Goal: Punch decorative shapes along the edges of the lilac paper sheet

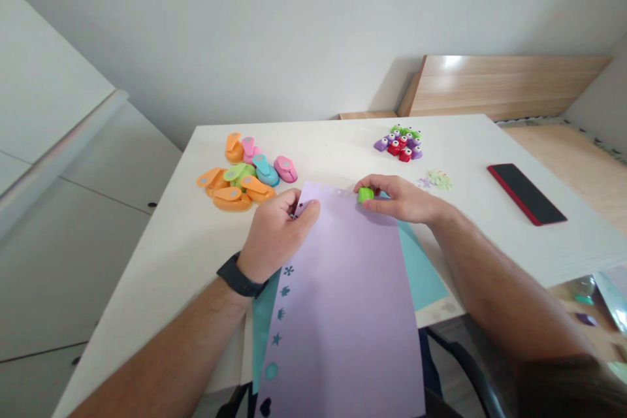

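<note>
A lilac paper sheet (343, 313) lies on a teal sheet (424, 268), with a column of punched shapes (flower, crown, star, circle, heart) down its left edge. My left hand (277, 232) pinches that sheet's upper left corner, and a black watch (240, 276) circles the wrist. My right hand (399, 199) holds a small green craft punch (365, 194) between thumb and fingers, at the sheet's top edge. Whether the sheet's edge sits inside the punch is hidden.
Several large orange, pink, blue and green craft punches (240, 173) lie on the white table (313, 144), with several small purple, red and green punches (398, 144) to the right. Paper cut-outs (437, 180) and a flat black-and-red object (526, 193) lie farther right. White cabinets stand left.
</note>
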`<state>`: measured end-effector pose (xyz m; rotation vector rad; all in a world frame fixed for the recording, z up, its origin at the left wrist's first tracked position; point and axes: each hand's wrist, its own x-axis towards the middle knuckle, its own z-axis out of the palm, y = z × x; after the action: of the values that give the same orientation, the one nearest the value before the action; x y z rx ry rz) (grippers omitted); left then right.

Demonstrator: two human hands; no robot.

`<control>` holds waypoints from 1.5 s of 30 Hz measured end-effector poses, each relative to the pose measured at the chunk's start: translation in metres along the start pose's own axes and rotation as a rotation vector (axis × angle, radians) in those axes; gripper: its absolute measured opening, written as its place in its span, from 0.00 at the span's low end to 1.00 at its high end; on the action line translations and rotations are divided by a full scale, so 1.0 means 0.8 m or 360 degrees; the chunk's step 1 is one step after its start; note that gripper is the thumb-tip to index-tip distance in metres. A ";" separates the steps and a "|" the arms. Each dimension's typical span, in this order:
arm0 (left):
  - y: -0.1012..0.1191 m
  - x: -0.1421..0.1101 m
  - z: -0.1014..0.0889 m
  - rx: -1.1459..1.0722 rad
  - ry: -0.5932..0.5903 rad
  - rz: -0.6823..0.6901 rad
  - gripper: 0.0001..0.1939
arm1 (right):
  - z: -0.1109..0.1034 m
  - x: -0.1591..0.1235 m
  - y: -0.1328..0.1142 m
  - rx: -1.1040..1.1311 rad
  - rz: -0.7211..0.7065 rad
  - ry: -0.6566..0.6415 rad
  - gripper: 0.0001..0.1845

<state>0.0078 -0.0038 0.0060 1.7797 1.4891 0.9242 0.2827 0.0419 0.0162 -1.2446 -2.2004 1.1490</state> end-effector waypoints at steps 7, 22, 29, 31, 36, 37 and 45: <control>0.001 -0.001 0.000 0.0009 -0.0005 0.0016 0.13 | 0.001 0.001 0.000 -0.0067 -0.0005 -0.0014 0.18; 0.002 0.000 -0.002 0.0016 -0.0015 0.0013 0.13 | 0.004 0.003 0.001 -0.0020 0.0003 0.0023 0.17; 0.003 -0.001 -0.003 0.0015 -0.0009 0.0022 0.13 | 0.004 0.003 0.002 -0.0026 0.0004 -0.0001 0.17; 0.003 -0.001 -0.002 0.0008 -0.0017 0.0018 0.13 | 0.004 0.003 0.003 -0.0036 -0.0002 0.0003 0.17; 0.003 0.000 -0.001 0.0022 -0.0015 0.0025 0.13 | 0.006 0.004 0.003 -0.0053 -0.0027 0.0017 0.17; 0.004 0.000 -0.001 0.0025 -0.0016 0.0028 0.13 | 0.007 0.004 0.003 -0.0063 -0.0034 0.0024 0.17; 0.003 -0.001 -0.002 0.0024 0.0001 0.0023 0.14 | 0.012 0.005 0.004 -0.0134 -0.0055 0.0115 0.14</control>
<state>0.0079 -0.0048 0.0087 1.8035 1.4892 0.9234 0.2763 0.0416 0.0078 -1.2566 -2.2279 0.9923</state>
